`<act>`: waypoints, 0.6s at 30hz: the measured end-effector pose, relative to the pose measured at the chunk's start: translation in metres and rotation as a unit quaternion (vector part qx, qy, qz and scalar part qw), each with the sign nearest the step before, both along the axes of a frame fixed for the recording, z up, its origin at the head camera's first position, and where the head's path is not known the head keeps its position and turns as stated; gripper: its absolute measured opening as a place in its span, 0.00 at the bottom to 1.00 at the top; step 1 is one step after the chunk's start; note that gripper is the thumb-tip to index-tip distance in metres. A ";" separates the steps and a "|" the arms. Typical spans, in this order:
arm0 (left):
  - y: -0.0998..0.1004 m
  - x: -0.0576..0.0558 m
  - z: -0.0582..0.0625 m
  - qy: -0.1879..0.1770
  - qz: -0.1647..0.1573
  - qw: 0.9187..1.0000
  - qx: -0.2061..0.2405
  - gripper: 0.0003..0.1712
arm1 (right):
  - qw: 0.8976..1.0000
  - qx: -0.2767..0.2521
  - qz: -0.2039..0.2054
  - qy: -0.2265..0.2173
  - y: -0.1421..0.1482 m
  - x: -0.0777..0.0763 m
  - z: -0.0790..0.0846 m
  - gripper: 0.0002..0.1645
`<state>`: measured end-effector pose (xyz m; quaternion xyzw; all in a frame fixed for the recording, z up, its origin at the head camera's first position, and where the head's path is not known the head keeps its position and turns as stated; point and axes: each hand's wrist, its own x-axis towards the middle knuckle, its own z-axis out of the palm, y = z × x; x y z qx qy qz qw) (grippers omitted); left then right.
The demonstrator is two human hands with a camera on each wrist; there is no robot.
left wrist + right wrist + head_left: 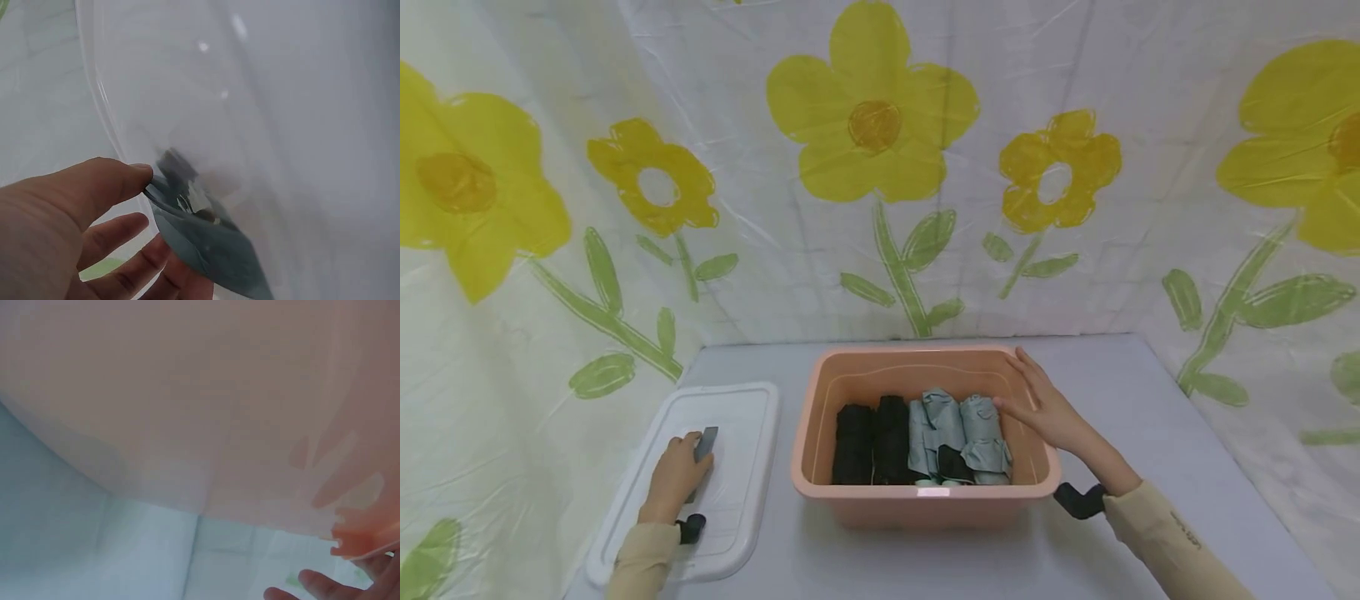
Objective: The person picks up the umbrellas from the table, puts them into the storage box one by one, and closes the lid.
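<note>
My left hand pinches a thin, grey-green, flat piece over the white plastic lid. In the left wrist view the thumb and fingers grip one edge of this sheet-like piece, and the glossy lid mirrors it. What the piece is made of cannot be told. At the right side of the pink plastic bin, my right hand lies along the rim with loosely extended fingers, its thumb reaching over the inside. Black rolled bundles and light grey-blue rolled cloth bundles stand side by side in the bin.
A small black piece lies at the front among the grey bundles. The bin and lid are on a pale grey table. A flower-printed curtain hangs behind and beside the table. Black wrist mounts stick out near the bin.
</note>
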<state>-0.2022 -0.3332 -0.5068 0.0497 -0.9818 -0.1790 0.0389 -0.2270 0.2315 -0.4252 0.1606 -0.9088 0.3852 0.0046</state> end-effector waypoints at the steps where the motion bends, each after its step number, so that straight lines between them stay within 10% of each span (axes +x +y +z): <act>1: 0.000 -0.001 0.001 0.002 -0.002 1.000 0.000 0.29 | 1.000 0.000 -0.001 0.000 0.000 0.000 0.000 0.47; 18: -0.005 -0.007 0.013 0.029 -0.036 0.999 -0.009 0.29 | 1.000 -0.012 0.000 -0.012 -0.002 0.000 -0.001 0.49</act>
